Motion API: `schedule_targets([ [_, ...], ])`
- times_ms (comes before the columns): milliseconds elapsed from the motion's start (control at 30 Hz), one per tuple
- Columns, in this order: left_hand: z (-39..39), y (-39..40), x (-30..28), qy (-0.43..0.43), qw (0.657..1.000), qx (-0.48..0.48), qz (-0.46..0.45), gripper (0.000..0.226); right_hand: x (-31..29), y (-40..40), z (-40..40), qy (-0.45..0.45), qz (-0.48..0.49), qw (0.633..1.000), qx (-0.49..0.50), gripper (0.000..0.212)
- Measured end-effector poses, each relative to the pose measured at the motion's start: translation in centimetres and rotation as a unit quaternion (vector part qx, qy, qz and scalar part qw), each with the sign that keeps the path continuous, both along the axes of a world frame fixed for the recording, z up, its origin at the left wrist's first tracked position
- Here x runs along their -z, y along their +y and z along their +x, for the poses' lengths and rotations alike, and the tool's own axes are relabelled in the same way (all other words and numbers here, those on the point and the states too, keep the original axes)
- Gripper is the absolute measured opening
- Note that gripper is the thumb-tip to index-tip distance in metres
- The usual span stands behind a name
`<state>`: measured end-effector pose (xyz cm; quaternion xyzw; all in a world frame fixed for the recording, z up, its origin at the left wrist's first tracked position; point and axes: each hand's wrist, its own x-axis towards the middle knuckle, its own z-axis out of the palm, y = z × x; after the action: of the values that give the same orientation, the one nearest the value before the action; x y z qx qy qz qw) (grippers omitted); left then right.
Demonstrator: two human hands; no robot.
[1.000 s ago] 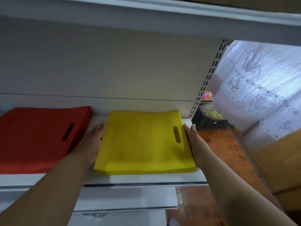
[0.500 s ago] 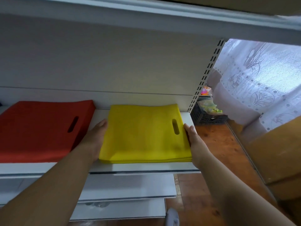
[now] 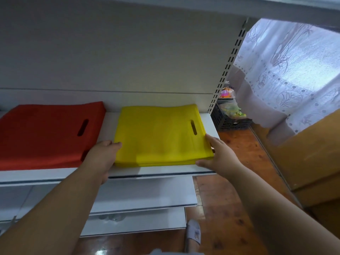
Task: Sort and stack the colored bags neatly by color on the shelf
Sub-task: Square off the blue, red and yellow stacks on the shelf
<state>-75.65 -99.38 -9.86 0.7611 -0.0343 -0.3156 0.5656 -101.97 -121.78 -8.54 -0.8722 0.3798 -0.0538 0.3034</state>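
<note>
I press my left hand (image 3: 103,155) and right hand (image 3: 219,155), fingers (image 3: 210,139) straight, against the yellow bags (image 3: 160,137) between them on the shelf (image 3: 165,170); squeeze evenly to square edges; red bags (image 3: 46,135) lie left.

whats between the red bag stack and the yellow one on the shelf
In the head view, a bare strip of white shelf separates the red stack from the yellow stack; nearer the front, the left hand fills that gap.
</note>
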Motion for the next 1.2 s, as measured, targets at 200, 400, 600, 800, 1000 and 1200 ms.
schedule_targets([
  [200,-1.4,-0.2,-0.8,-0.075,0.992,0.049,0.089,0.06,0.3,0.1,-0.3,0.015,-0.03,0.999,0.0,0.11],
  [400,-1.5,-0.8,-1.9,-0.006,0.997,0.026,0.067,0.048,0.6,1.0,0.3,0.024,-0.061,0.998,-0.018,0.112],
  [600,-1.2,-1.3,-1.9,0.11,0.994,0.004,0.011,0.029,1.2,1.8,0.4,0.004,-0.075,0.997,0.016,0.104],
  [800,-1.0,-2.0,-2.8,0.133,0.991,0.012,-0.007,0.011,1.6,4.9,0.8,0.03,-0.215,0.974,0.057,0.091],
  [1000,-1.4,-2.4,-3.9,0.237,0.966,-0.036,-0.092,0.009,1.1,10.9,5.2,-0.182,-0.083,0.976,0.088,0.025],
  [1200,-1.8,-3.0,-4.9,0.254,0.958,-0.049,-0.124,0.014,-1.4,13.6,10.7,-0.325,0.678,0.592,0.289,0.064],
])
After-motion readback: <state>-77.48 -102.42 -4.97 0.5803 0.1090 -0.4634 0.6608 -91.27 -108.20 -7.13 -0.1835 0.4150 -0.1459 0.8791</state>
